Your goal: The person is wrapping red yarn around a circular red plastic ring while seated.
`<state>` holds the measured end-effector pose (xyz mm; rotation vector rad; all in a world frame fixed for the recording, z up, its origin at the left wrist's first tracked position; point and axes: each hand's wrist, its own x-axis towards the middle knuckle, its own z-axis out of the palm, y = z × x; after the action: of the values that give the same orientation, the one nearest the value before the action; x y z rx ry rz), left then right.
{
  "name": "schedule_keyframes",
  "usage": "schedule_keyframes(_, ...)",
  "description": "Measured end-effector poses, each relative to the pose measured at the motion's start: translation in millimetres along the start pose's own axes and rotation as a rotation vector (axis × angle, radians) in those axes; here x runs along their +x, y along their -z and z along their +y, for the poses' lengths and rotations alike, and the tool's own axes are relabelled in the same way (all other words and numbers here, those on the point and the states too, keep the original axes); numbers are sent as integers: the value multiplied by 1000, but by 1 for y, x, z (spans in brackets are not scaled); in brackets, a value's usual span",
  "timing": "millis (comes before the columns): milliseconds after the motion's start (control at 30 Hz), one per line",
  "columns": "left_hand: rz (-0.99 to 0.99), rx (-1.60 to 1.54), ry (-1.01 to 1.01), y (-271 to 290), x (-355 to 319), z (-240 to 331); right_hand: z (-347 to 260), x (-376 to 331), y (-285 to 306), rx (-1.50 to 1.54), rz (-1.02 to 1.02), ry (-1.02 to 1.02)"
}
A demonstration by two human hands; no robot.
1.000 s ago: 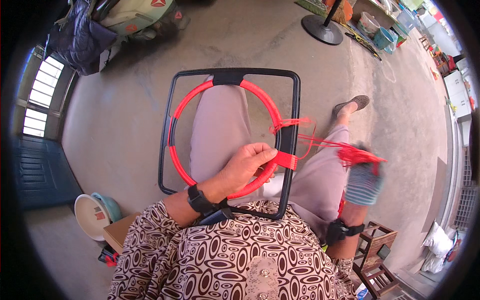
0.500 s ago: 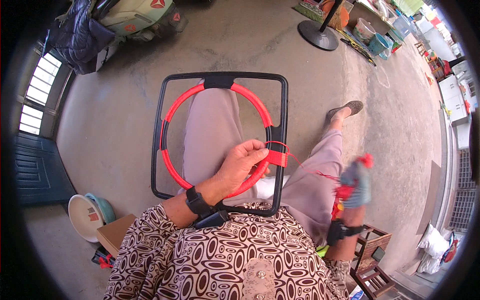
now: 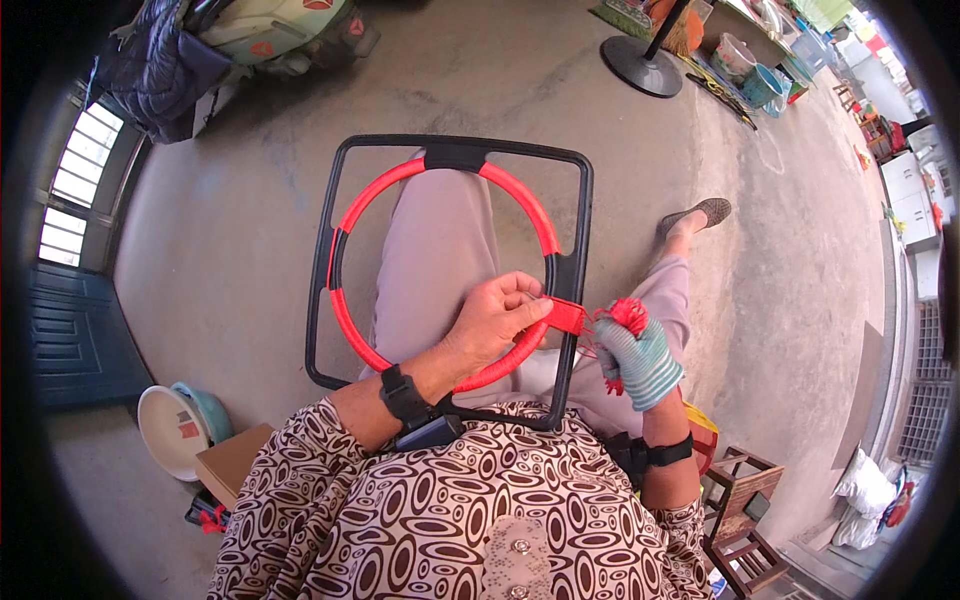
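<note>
A black square frame (image 3: 445, 150) with a ring wrapped in red cord (image 3: 520, 205) rests on my lap. My left hand (image 3: 495, 320) is bare and pinches the red wrapped band (image 3: 566, 316) at the ring's right side. My right hand (image 3: 635, 355), in a striped blue-green glove, is closed around a bundle of red cord (image 3: 628, 312) just right of the frame. Short red strands run between that bundle and the ring. Both wrists carry black bands.
A white basin (image 3: 170, 430) and a cardboard box (image 3: 232, 462) sit on the concrete floor at my lower left. A small wooden stool (image 3: 740, 520) stands at lower right. A fan base (image 3: 640, 62) and buckets are far ahead; dark bags lie at upper left.
My right hand has pulled the red cord bundle in from far out on the right until it is close beside the frame. The left hand stays on the ring.
</note>
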<state>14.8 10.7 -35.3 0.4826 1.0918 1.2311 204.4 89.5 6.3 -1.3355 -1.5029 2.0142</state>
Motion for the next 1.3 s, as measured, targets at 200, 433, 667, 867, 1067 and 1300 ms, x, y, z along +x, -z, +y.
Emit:
schedule_keyframes(200,-42,-186,104,15,-4,12,25,-10,36,104,133,16)
schedule_keyframes(433,54,-152,126,6,-4,7,38,-9,5,-789,-481,393)
schedule_keyframes(667,107,94,116,-4,-5,3,54,58,-24,-425,-63,199)
schedule_keyframes(867,465,594,-740,-4,-5,9,7,46,-15,197,380,444)
schedule_keyframes(1067,288,746,-914,-17,-21,21,-19,25,-43,-979,177,1027)
schedule_keyframes(1300,344,407,-472,-7,-11,13,5,1,30,-806,398,682)
